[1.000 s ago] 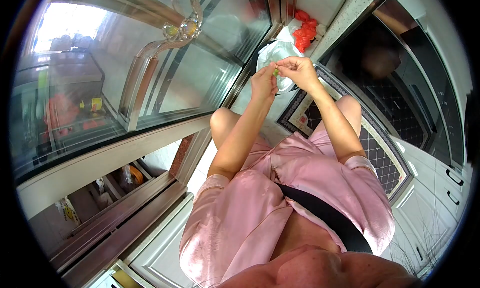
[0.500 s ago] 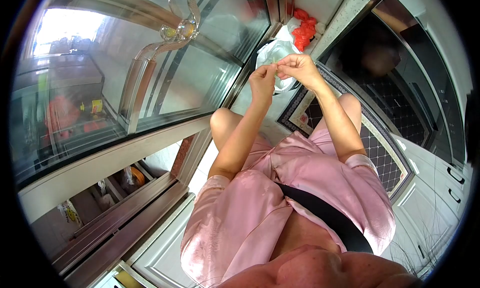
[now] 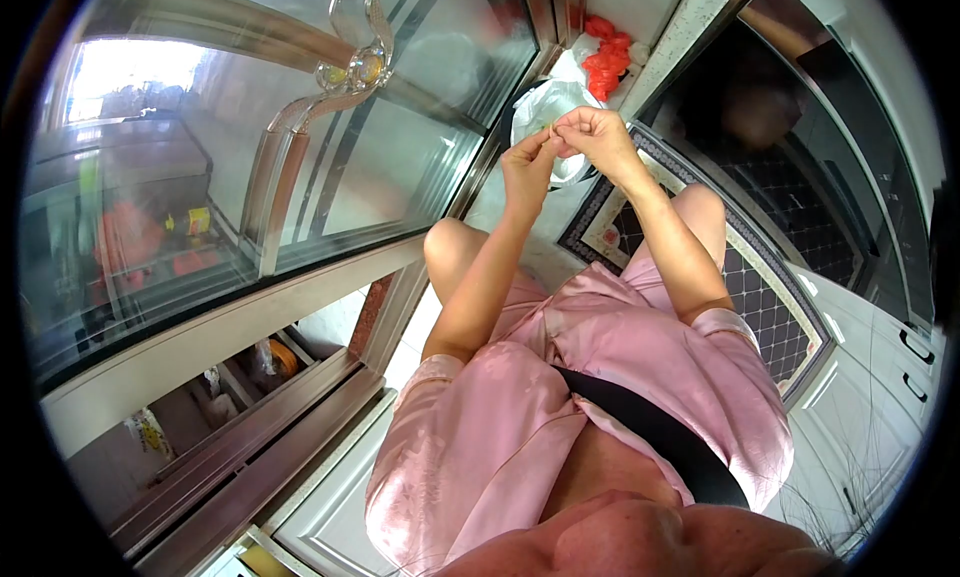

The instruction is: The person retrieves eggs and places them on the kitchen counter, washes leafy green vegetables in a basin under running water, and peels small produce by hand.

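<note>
Above a bin lined with a white bag [image 3: 548,101], my two hands meet at their fingertips. My left hand [image 3: 528,163] is pinched closed, palm side toward me. From the right, my right hand [image 3: 592,137] pinches at the same spot. A tiny bit of green shows between the fingertips; its shape is too small to make out. The bin's opening lies beneath both hands and is partly hidden by them.
A red plastic bag [image 3: 606,63] lies behind the bin. At the left stands a glass door [image 3: 400,167] with a curved handle [image 3: 330,97]. A patterned mat [image 3: 765,322] and white cabinets [image 3: 860,407] are at the right.
The green piece between my fingertips shows less than before. My left hand has turned slightly and its fingers lie closer to my right hand. The view has shifted slightly.
</note>
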A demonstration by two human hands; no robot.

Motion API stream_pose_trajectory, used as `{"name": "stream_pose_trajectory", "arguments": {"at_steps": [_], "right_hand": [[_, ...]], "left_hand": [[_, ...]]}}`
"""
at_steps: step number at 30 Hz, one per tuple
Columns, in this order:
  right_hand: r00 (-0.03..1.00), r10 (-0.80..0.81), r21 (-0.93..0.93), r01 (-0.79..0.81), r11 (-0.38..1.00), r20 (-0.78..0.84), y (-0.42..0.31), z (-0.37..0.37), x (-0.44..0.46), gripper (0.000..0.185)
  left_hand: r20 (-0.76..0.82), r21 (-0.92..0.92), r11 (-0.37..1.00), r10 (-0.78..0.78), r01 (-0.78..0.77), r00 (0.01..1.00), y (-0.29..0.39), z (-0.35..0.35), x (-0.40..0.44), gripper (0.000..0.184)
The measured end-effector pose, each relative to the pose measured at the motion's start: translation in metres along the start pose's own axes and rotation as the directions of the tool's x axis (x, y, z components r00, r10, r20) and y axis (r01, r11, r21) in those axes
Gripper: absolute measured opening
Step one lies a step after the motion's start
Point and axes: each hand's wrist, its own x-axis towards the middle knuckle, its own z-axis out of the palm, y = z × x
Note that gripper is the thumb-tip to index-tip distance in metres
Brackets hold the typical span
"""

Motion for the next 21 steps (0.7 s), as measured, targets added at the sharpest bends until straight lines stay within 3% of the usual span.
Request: {"name": "stream_pose_trajectory", "arguments": {"at_steps": [3,5,9,12,14,15,17,21], "right_hand": [[0.998,0.058,0.073,-0.059,0.996,0.019,-0.007,-0.001,-0.001,0.012],[0.997,0.057,0.002,-0.057,0.998,0.045,-0.01,-0.002,-0.001,0.012],[0.996,0.079,-0.129,-0.072,0.989,0.049,-0.005,-0.009,0.004,0.011],[0.997,0.04,-0.145,-0.029,0.989,0.07,-0.003,-0.009,0.005,0.009],[0.997,-0.036,-0.228,0.05,0.973,0.064,-0.004,-0.007,0.005,0.008],[0.997,-0.035,-0.227,0.049,0.973,0.064,-0.005,-0.006,0.005,0.008],[0.988,-0.13,-0.537,0.154,0.83,0.083,-0.009,-0.003,0.004,0.008],[0.97,-0.202,-0.643,0.243,0.726,0.139,-0.016,0.001,0.006,0.007]], "left_hand": [[0.057,-0.027,1.0,-0.005,0.007,0.998,-0.006,-0.007,0.007,0.023],[0.12,0.071,0.99,0.109,-0.118,0.987,-0.013,-0.012,0.01,0.023],[0.203,0.183,0.974,0.097,-0.135,0.974,-0.006,-0.014,0.011,0.022],[0.257,0.1,0.994,0.008,-0.035,0.966,-0.005,-0.019,0.015,0.024],[0.361,-0.07,0.982,-0.137,0.173,0.923,-0.002,-0.022,0.016,0.024],[0.361,-0.07,0.982,-0.138,0.174,0.922,-0.002,-0.023,0.016,0.024],[0.387,-0.107,0.973,-0.148,0.204,0.91,-0.004,-0.024,0.016,0.023],[0.398,-0.043,0.98,-0.161,0.193,0.903,-0.007,-0.027,0.017,0.022]]}}
